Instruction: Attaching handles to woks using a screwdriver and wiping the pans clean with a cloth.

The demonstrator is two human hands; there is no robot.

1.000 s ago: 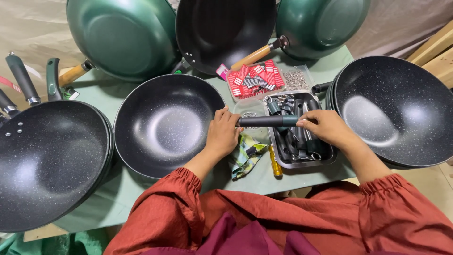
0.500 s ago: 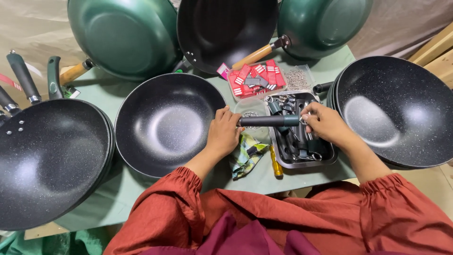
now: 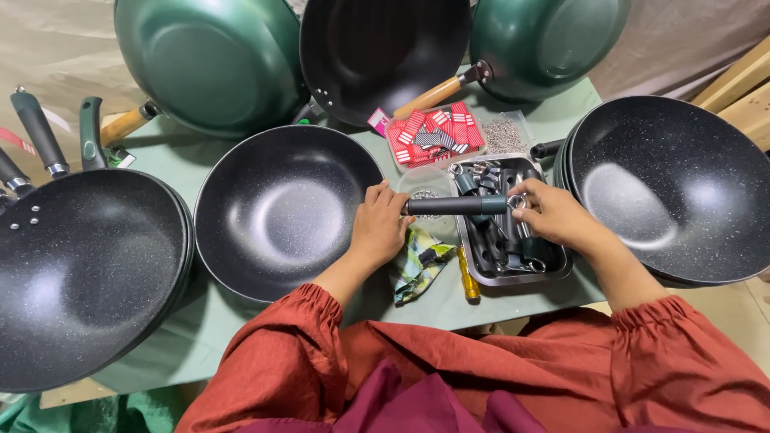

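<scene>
Six woks crowd a pale green tabletop point(image 3: 553, 120). Largest in view is the black speckled wok point(image 3: 80, 273) at the left edge, with dark handles point(image 3: 36, 132) rising behind it. A matching speckled wok stack point(image 3: 674, 188) sits at the right edge. At the back, a green wok point(image 3: 212, 60) with a wooden handle leans beside a black wok point(image 3: 385, 52) and a second green wok point(image 3: 545, 40). In the middle lies a black wok without a handle point(image 3: 281, 208); its right rim touches the left hand point(image 3: 381, 228).

Between the central and right woks stands a metal tray point(image 3: 557, 269) filled with dark handle parts. Behind it lie a clear box of red and white packets point(image 3: 433, 136) and a small bag of screws point(image 3: 505, 136). A patterned cloth point(image 3: 421, 265) lies crumpled just left of the tray, with a yellow-handled screwdriver point(image 3: 468, 277) between the two.

The left hand's grip closes around one end of a black pan handle point(image 3: 453, 205), which is held level above the tray's near-left corner. The right hand point(image 3: 557, 216) pinches the other end, fingertips closed on a small metal ring fitting point(image 3: 517, 202) there. Rust-red sleeves point(image 3: 273, 361) cover both forearms.
</scene>
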